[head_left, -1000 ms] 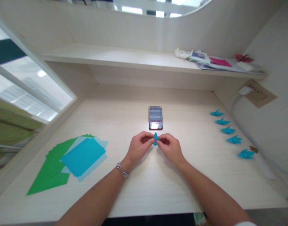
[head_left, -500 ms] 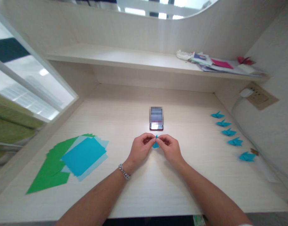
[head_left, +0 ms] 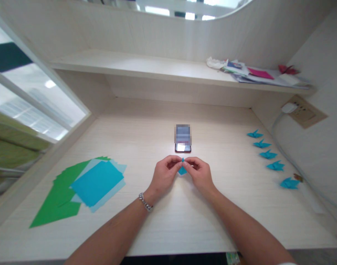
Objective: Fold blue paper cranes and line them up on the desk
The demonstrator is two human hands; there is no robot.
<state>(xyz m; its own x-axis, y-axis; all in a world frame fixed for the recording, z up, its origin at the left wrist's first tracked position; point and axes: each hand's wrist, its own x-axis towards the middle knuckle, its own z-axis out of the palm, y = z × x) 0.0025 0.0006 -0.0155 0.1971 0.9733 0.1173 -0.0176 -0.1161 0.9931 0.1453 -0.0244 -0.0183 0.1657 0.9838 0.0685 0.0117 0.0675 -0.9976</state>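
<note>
Closer together than a second ago, the thumbs of the left hand (head_left: 164, 173) and the right hand (head_left: 199, 173) are now meeting over a small folded blue paper (head_left: 182, 170); its wider lower end is showing beneath them, and its tip is poking up narrower and lower than before.

At the far left, a green curtain (head_left: 16, 140) is hanging by the window. On the pale desk (head_left: 130, 121), green sheets (head_left: 51, 202) are lying fanned out, with blue sheets (head_left: 99, 182) resting over their right part, paler edges sticking out. Farther right, the left hand is pinching the folded paper between thumb and fingers, a silver bracelet (head_left: 145, 202) circling its wrist. The paper is sitting between the two hands, just on the near side of a phone (head_left: 183, 147), whose screen is partly blurred out. From the other side, the right hand is pinching the same piece.

Well to the right, five folded blue birds (head_left: 268, 154) are standing in a slanting row, the nearest one sitting beside a small brown thing (head_left: 298, 177). Past them, a pale cable (head_left: 284, 151) is running down from a plug (head_left: 289, 107) in the wall socket (head_left: 309, 115).
</note>
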